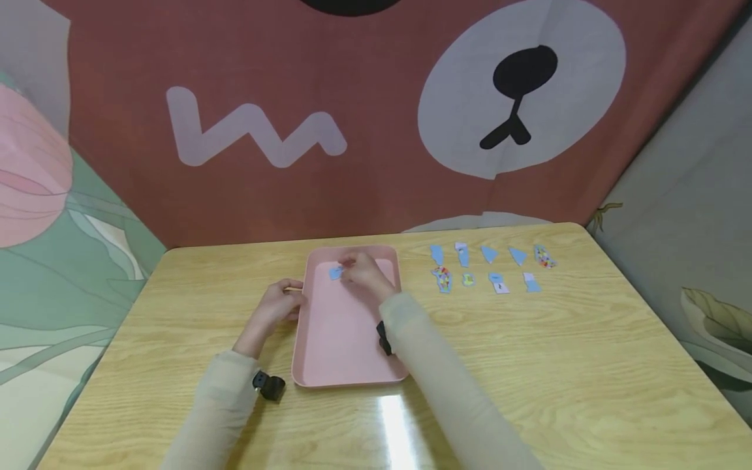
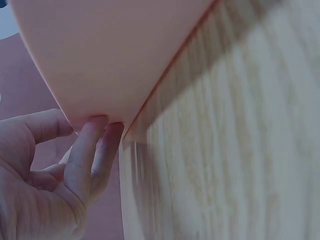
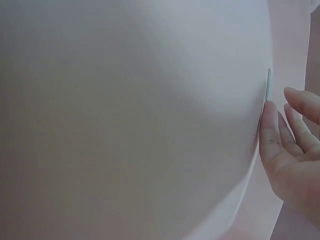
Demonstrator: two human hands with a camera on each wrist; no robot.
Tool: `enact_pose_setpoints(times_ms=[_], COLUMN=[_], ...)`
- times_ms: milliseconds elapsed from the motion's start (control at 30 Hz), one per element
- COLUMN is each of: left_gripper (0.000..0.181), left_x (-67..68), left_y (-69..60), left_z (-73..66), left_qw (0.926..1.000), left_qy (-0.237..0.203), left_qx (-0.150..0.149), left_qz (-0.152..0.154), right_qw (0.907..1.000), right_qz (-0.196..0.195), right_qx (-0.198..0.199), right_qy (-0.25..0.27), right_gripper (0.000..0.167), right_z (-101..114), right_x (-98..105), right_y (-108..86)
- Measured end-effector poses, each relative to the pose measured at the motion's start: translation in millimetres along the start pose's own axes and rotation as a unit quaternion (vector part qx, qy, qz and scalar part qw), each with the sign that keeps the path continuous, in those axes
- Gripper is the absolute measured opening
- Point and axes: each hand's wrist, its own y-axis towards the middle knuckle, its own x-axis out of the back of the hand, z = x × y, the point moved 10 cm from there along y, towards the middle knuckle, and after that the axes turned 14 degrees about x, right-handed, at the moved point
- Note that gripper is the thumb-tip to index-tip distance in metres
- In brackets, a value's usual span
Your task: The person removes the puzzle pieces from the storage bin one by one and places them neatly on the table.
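Observation:
A shallow pink tray (image 1: 346, 339) lies on the wooden table. My left hand (image 1: 275, 304) holds its left edge; in the left wrist view two fingertips (image 2: 97, 121) touch the outer wall, while another digit reaches over the rim and its tip is hidden. Inside the tray, near the far end, a small blue puzzle piece (image 1: 335, 273) lies on the floor. My right hand (image 1: 364, 273) is just right of it, its fingertips touching the piece. Edge-on in the right wrist view, the puzzle piece (image 3: 269, 85) meets one fingertip, with the thumb standing apart.
Right of the tray, several small cut pieces lie in two rows, among them a blue triangle (image 1: 489, 254), a multicoloured piece (image 1: 443, 279) and a blue-and-white piece (image 1: 499, 283). A red curtain (image 1: 376, 189) with a printed bear face hangs behind the table (image 1: 587, 365).

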Motion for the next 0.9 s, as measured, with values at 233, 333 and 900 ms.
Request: enact_pose_setpoints(times_ms=[233, 333, 900], left_gripper=[0.045, 0.044, 0.045], left_x=[-0.9, -1.3, 0.8], left_y=[0.3, 0.5, 0.1], left_z=[-1.0, -1.0, 1.1], left_qw=[1.0, 1.0, 0.9999], left_qy=[-0.005, -0.007, 0.003], left_qx=[0.005, 0.004, 0.009], left_qz=[0.002, 0.002, -0.007], right_qw=[0.9993, 0.9983, 0.9912], right_qz=[0.011, 0.017, 0.035], right_qx=[0.015, 0.02, 0.047], right_qy=[-0.033, -0.051, -0.119], right_gripper=[0.039, 0.037, 0.03], right_z=[2.5, 4.1, 10.2], right_x=[-5.2, -7.5, -13.6], right_y=[1.8, 3.0, 6.9])
